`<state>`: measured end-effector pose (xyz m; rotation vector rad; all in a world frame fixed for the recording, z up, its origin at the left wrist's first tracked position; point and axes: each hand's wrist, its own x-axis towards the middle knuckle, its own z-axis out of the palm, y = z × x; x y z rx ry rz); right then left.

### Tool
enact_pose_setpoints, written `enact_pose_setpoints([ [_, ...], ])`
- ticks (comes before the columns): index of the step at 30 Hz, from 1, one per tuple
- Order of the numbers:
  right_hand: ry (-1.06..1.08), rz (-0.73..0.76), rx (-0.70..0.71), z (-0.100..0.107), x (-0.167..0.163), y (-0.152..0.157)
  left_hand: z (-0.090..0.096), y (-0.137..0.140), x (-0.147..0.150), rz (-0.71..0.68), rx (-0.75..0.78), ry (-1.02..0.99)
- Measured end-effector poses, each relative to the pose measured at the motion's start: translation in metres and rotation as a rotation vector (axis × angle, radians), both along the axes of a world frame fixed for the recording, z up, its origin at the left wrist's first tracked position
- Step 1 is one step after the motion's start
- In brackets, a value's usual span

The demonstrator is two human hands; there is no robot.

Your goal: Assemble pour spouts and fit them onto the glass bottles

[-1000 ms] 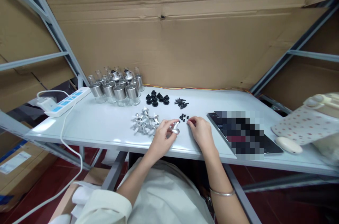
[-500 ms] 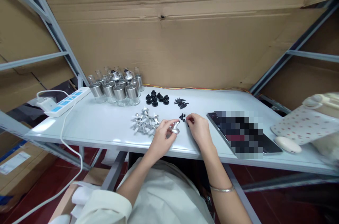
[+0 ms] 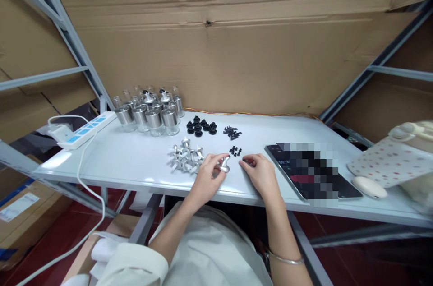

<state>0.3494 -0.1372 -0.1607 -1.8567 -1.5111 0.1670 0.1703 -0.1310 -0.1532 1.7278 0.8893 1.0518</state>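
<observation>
My left hand (image 3: 210,173) pinches a silver pourer spout (image 3: 223,167) with a black tip, holding it upright over the table's front part. Just right of it, my right hand (image 3: 260,172) is curled, its thumb and fingers closed on a small dark part (image 3: 249,162) that is mostly hidden. Small black caps (image 3: 236,151) lie beyond and between the hands. To the left of my left hand is a heap of silver pourer spouts (image 3: 185,157). Farther back are black ribbed stoppers (image 3: 200,126) and thin black levers (image 3: 232,132).
Glass bottles with steel sleeves (image 3: 154,119) stand at the back left, two with spouts on. A power strip (image 3: 88,130) and its white cord lie at the left edge. A tablet (image 3: 306,173), a white oval object (image 3: 369,187) and a dotted container (image 3: 389,159) are at right.
My right hand has drawn back from the small black caps, slightly right and toward me. My left hand keeps the pourer spout in nearly the same place.
</observation>
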Motion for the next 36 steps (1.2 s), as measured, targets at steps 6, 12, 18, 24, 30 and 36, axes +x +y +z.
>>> enact_pose_setpoints([
  [6, -0.006, -0.023, -0.016, 0.002, 0.005, 0.005, 0.001, 0.000, 0.000, 0.001, -0.010, 0.001],
  [12, -0.065, -0.014, -0.010, 0.003, 0.010, 0.024, 0.001, 0.000, 0.000, -0.005, -0.009, 0.003],
  [18, -0.026, 0.062, -0.052, 0.006, 0.011, 0.034, -0.001, 0.000, 0.000, -0.014, -0.019, -0.016],
  [24, -0.081, 0.092, -0.261, 0.023, 0.006, 0.035, 0.003, -0.001, 0.000, -0.012, -0.012, 0.001],
  [30, -0.235, 0.211, -0.313, 0.029, 0.004, 0.049, 0.001, 0.000, 0.000, -0.011, 0.004, 0.009],
  [36, -0.256, 0.288, -0.298, 0.026, 0.007, 0.064, 0.002, 0.000, 0.000, -0.009, 0.012, 0.017],
])
